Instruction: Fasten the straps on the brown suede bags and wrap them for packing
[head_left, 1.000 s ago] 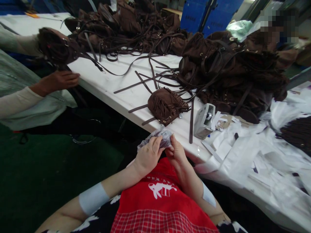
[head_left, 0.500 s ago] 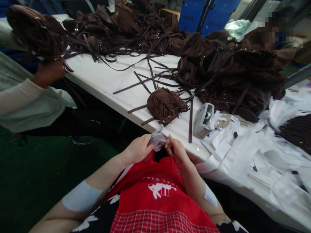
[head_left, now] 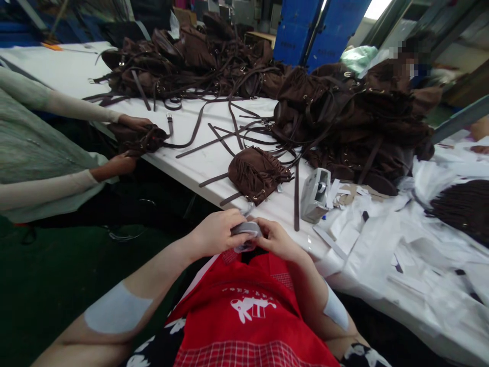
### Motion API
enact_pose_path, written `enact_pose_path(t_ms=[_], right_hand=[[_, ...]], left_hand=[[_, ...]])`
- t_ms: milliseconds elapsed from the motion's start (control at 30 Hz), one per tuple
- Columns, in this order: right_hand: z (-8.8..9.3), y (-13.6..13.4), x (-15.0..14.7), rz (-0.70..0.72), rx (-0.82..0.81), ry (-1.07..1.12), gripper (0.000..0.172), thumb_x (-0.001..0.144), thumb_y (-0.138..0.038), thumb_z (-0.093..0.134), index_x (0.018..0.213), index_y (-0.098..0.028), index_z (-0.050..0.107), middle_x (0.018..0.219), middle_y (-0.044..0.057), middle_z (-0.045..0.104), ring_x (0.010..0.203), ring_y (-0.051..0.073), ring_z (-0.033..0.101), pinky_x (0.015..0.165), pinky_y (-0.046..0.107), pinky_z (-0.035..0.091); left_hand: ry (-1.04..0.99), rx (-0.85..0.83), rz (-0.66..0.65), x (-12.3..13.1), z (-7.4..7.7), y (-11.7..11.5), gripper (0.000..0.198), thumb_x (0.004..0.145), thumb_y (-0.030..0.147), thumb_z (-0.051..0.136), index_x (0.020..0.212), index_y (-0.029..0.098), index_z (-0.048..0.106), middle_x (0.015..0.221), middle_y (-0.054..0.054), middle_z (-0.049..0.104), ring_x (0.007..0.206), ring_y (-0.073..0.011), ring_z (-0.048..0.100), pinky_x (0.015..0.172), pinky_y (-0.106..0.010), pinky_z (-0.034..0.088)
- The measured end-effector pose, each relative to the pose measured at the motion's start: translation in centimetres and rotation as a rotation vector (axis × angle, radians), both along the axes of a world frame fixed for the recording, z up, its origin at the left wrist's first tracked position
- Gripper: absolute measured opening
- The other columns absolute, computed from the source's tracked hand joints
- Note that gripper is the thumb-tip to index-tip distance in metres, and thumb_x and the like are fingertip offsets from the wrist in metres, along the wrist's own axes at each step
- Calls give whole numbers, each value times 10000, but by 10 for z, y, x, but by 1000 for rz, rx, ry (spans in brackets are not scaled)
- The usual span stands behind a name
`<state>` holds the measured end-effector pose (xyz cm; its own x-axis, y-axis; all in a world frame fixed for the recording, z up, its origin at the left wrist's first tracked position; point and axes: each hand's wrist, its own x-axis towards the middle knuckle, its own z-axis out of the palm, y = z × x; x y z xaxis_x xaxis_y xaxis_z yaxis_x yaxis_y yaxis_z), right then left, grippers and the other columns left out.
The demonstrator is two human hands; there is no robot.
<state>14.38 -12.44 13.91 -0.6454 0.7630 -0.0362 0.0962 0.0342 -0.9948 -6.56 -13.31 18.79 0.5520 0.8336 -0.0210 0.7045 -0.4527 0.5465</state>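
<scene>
My left hand (head_left: 219,232) is closed around a grey, rounded object with clear plastic film (head_left: 247,228), held over my lap at the table edge. On the object's other side, the bent fingers of my right hand (head_left: 277,238) pinch its edge. The fingers hide part of it, so its exact kind does not show. Just beyond my hands, a small brown fringed bag (head_left: 256,176) lies on the white table (head_left: 168,171), its straps trailing toward the edge. A grey tape dispenser (head_left: 315,196) stands to the right of the bag.
A large heap of brown bags and straps (head_left: 344,112) spreads along the table's far side. White paper and plastic scraps (head_left: 367,239) cover the right side. At the left, a co-worker's hands (head_left: 118,165) hold another brown bag (head_left: 143,140). Blue bins (head_left: 298,30) stand behind.
My right fingers have moved in against the grey object, which now shows more of its rounded side. The co-worker's bag has come down from raised to the table edge, with both hands on it.
</scene>
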Motion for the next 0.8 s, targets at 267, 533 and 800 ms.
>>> enact_pose_path(t_ms=[267,533,800], right_hand=[[-10,-2,-7,-193,-313,402,496,727,-583,754,946,-187,551,548,-80,470,408,62,347,396,198,247],[-24,-1,-22,-278,-354,479,495,701,-588,773,905,-203,538,564,-55,551,420,83,448,414,203,333],[-21,-17,2,-246,-539,391,460,749,-594,703,826,-145,632,647,11,600,510,91,487,447,200,331]], left_hand=[[-527,139,269,24,-22,-20,368,858,488,613,1049,183,537,956,-63,614,859,-210,601,774,-324,491],[-480,315,355,33,-34,-22,137,954,296,479,1046,196,504,941,-66,619,853,-201,637,770,-314,529],[48,816,202,15,-61,-24,270,932,178,479,1199,141,484,1106,-173,647,824,-239,680,652,-324,547]])
